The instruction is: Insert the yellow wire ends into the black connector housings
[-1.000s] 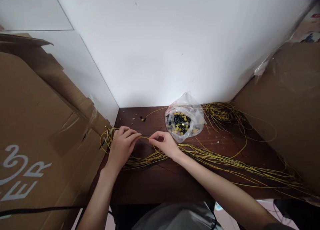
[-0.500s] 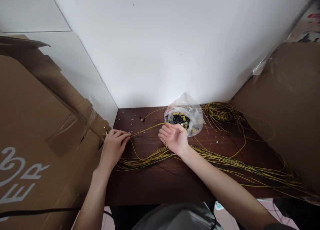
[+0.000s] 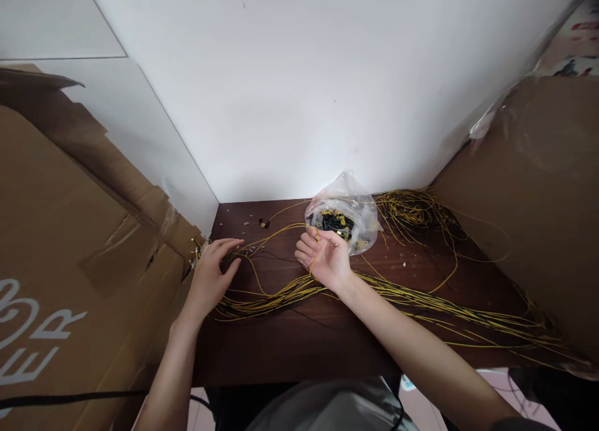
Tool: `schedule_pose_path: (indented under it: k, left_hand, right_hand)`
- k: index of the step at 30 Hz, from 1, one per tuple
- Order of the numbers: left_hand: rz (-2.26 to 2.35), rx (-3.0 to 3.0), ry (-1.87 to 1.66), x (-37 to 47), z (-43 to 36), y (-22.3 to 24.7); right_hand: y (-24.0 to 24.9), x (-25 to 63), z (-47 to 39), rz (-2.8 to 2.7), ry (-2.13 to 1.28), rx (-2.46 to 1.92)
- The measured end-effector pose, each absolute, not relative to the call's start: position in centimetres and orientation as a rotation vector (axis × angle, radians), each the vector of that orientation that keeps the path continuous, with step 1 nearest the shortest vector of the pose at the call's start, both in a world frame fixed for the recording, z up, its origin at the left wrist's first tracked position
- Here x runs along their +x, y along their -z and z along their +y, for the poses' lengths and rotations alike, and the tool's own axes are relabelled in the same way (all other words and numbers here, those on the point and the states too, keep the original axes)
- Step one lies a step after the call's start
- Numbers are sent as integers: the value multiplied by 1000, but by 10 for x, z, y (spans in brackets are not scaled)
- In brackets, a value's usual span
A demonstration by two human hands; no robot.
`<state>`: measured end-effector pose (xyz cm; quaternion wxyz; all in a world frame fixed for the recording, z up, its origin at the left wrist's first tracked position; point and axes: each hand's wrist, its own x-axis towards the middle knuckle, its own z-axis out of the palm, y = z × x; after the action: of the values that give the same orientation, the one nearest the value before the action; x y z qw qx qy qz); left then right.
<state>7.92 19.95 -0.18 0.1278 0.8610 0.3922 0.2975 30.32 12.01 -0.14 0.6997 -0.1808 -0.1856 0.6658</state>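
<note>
My left hand is open at the left end of the table, its thumb and fingers apart, close to the ends of thin yellow wires. Those wires arc across to my right hand, which is turned palm up with curled fingers closed on them. Under and beside my right wrist runs a long bundle of yellow and black wires lying along the table. Just behind my right hand, a clear plastic bag holds small black and yellow parts.
A tangled coil of yellow wire lies at the back right of the brown table. Cardboard boxes stand at the left and right. A small black and gold part sits near the white back wall.
My left hand has opened and let go of the yellow wires, whose left ends now spread loosely. My right hand has hardly moved.
</note>
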Motion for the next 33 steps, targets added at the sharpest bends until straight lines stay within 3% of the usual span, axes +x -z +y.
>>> schedule_pose_path:
  k: [4, 10, 18, 25, 33]
  left_hand:
    - [1129, 2439, -900, 83, 195, -4]
    - [1240, 2471, -902, 77, 200, -1]
    - [1037, 2392, -1089, 88, 189, -16]
    - [751, 2339, -761, 123, 191, -26]
    - [747, 2126, -875, 135, 211, -20]
  right_hand:
    - [7, 298, 123, -598, -1446, -652]
    - [12, 291, 121, -1104, -1118, -1127]
    - [6, 292, 117, -1030, -1259, -878]
    - [-1, 296, 117, -994, -1355, -742]
    - [-8, 323, 102, -797, -1303, -672]
